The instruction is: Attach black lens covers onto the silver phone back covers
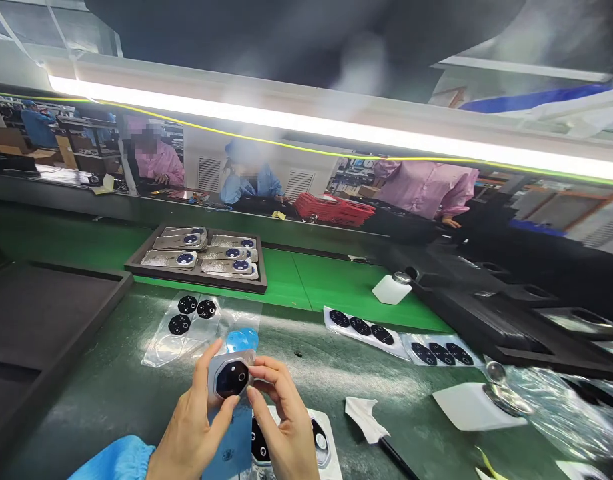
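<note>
Both of my hands hold a phone back cover [231,433], pale blue below and silvery around a black octagonal camera lens plate [232,379] at its top. My left hand [191,427] grips the left side, its thumb on the lower edge of the lens plate. At the right edge, my right hand [283,417] pinches the cover between thumb and fingers. Under my right hand lies a white sheet [331,460] with black lens pieces, partly hidden. Just beyond the cover is a blue film piece [243,340].
A tray [196,283] of silvery covers stands at the back left, near clear sheets with lens plates [179,325]. White lens strips [360,326], a cloth-wrapped stick [367,417] and two white bottles [479,407] [391,289] are right. Dark trays flank both sides; co-workers [426,187] sit opposite.
</note>
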`<state>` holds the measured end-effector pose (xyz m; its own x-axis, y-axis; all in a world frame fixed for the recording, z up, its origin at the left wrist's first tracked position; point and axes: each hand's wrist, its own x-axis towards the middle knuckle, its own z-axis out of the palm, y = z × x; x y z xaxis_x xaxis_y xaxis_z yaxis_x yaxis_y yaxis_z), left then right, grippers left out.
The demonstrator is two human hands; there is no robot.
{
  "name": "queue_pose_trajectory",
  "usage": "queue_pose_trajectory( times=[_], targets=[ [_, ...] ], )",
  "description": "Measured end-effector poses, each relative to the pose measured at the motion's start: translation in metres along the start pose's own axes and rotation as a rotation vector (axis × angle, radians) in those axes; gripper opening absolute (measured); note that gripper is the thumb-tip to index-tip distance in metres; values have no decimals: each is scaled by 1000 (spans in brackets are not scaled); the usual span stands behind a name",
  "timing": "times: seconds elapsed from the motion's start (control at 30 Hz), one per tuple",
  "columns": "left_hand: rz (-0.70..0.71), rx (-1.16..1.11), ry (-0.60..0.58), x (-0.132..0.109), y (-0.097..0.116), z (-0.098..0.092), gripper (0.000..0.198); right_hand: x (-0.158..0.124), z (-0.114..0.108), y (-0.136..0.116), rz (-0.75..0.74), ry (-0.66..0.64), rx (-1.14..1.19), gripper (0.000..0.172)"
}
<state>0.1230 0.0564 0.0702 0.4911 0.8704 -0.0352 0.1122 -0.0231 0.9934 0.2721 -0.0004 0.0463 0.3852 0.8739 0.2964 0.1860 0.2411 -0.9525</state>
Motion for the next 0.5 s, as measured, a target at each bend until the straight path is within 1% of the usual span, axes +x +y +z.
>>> queue_pose_trajectory(
  times=[0.2, 0.4, 0.5],
  targets=[
    [20, -48, 30, -2, 0, 2, 79, -2, 8, 1, -10, 31, 43, 20],
    [40, 86, 40, -5, 3, 1, 75, -1, 14, 0, -21, 62, 54, 20],
    [55, 92, 31, -7, 2, 0, 72, -2, 15, -1, -38, 56, 15, 19]
  ],
)
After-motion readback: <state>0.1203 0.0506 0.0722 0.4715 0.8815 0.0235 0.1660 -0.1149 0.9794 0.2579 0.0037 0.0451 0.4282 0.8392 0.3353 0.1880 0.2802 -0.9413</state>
